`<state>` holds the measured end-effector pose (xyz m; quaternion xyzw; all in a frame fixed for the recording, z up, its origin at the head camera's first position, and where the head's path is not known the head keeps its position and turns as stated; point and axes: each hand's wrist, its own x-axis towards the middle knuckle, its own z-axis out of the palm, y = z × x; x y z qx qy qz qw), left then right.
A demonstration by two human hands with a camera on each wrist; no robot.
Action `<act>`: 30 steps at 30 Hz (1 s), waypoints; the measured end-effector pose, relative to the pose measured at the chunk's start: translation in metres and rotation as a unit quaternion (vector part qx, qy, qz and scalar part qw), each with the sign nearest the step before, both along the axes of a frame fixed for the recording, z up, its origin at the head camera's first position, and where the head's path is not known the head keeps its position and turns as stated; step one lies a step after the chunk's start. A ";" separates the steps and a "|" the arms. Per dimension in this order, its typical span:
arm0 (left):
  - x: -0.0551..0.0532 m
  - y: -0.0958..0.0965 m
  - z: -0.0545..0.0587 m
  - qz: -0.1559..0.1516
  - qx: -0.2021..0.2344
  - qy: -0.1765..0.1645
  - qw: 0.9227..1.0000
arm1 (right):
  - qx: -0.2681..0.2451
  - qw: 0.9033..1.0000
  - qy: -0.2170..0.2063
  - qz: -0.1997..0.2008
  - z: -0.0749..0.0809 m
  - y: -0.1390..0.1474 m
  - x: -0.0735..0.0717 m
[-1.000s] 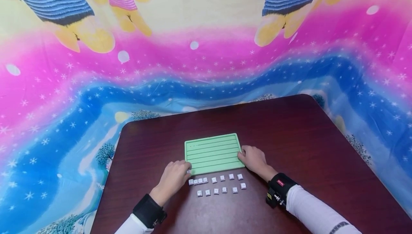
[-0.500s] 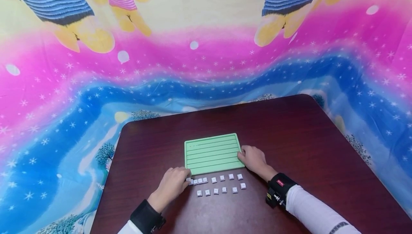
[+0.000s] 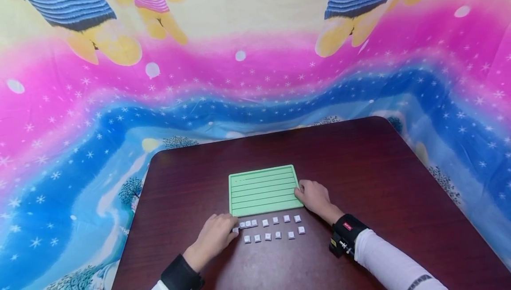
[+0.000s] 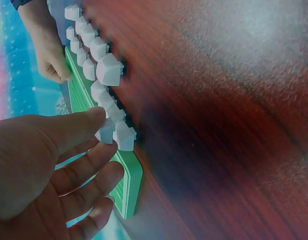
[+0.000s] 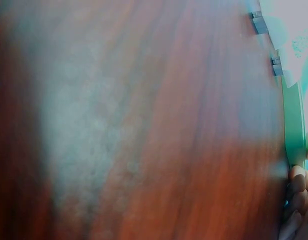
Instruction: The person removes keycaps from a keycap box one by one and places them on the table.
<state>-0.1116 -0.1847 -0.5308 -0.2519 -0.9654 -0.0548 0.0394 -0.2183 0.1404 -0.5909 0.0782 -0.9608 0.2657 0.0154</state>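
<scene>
A pale green board (image 3: 261,191) with dark parallel lines lies on the table. My right hand (image 3: 315,197) grips its right edge near the front corner; the right wrist view catches only some fingers (image 5: 296,195) at the green edge. White keycaps (image 3: 278,235) stand in two rows before the board. At the left end of the nearer-to-board row is my left hand (image 3: 215,237). Between thumb and index finger it pinches a white keycap (image 4: 105,132), beside another keycap (image 4: 125,137) at the row's end. Its other fingers are loosely bent.
The dark red-brown table (image 3: 191,179) has rounded far corners. Behind it hangs a cloth (image 3: 255,72) printed with bears and snowflakes. Black straps (image 3: 347,232) with small cameras sit on both wrists.
My left hand has moved from the board's near left corner toward me, down to the end of the keycap row. The right hand and the board have stayed put.
</scene>
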 end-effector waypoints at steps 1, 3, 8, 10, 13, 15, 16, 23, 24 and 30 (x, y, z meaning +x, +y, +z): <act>0.001 0.000 0.000 0.001 -0.004 -0.003 1.000 | 0.000 1.000 0.000 0.001 0.000 0.000 0.000; 0.002 0.001 -0.001 0.001 -0.009 -0.010 1.000 | 0.001 1.000 0.001 0.001 0.000 0.000 0.000; 0.004 0.001 -0.005 -0.011 -0.014 -0.016 1.000 | 0.002 1.000 0.001 0.000 0.000 0.000 0.000; 0.006 0.001 -0.006 -0.015 -0.013 -0.016 1.000 | 0.001 1.000 0.000 0.000 0.000 0.000 0.000; 0.007 0.001 -0.008 -0.017 -0.012 -0.016 1.000 | 0.001 1.000 -0.004 0.000 0.001 0.000 0.000; 0.008 0.001 -0.008 -0.018 -0.010 -0.016 1.000 | 0.003 1.000 -0.006 -0.001 0.001 0.000 0.001; 0.008 0.001 -0.008 -0.018 -0.011 -0.016 1.000 | 0.004 1.000 -0.008 -0.002 0.001 0.000 0.001; 0.010 0.001 -0.012 -0.025 -0.009 -0.001 1.000 | 0.007 1.000 -0.007 -0.005 0.002 0.000 0.001; 0.010 0.001 -0.013 -0.026 -0.007 0.001 1.000 | 0.007 1.000 -0.007 -0.005 0.002 0.000 0.001; 0.010 0.001 -0.014 -0.026 -0.013 0.005 1.000 | 0.004 1.000 -0.005 -0.005 0.003 -0.001 0.001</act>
